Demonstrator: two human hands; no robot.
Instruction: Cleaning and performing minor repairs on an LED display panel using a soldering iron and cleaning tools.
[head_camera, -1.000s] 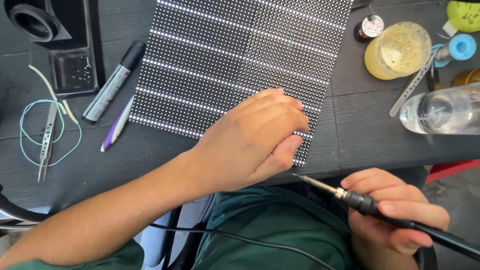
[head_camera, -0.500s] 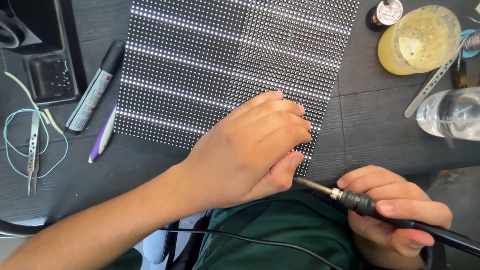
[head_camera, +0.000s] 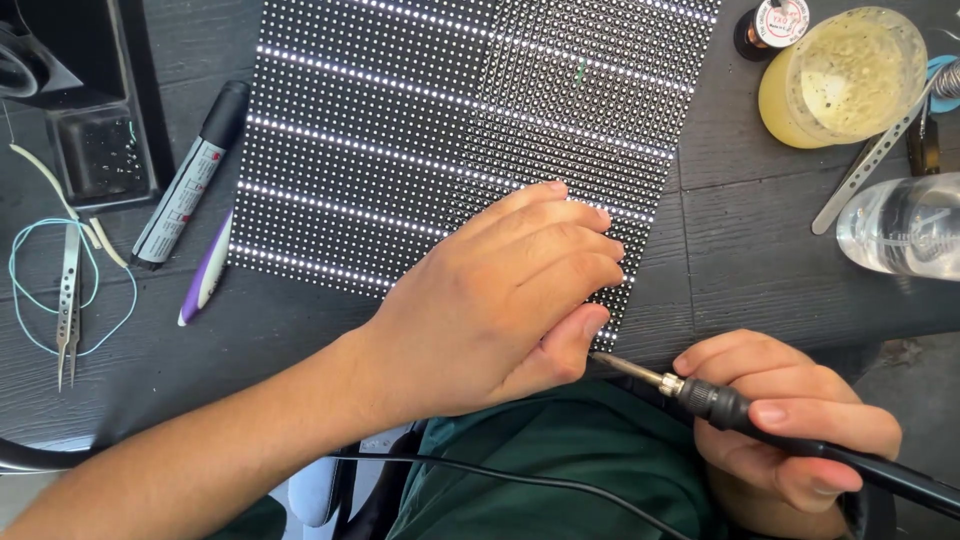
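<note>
Pressing down, left hand (head_camera: 500, 310) lies flat, fingers together, on dotted panel (head_camera: 470, 130) at frame centre; right hand (head_camera: 790, 430), lower right, grips soldering iron (head_camera: 720, 405), tip touching panel's lower corner.

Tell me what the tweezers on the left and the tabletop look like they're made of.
The tweezers look like bare metal, probably steel: silvery grey with a dull sheen. The tabletop looks like wood or a wood-look laminate in matte dark grey, with visible grain lines and plank seams; which one cannot be told.

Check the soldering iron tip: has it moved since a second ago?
Yes. The soldering iron tip has come closer to the LED panel's bottom right corner, now beside the left hand's thumb.
</note>
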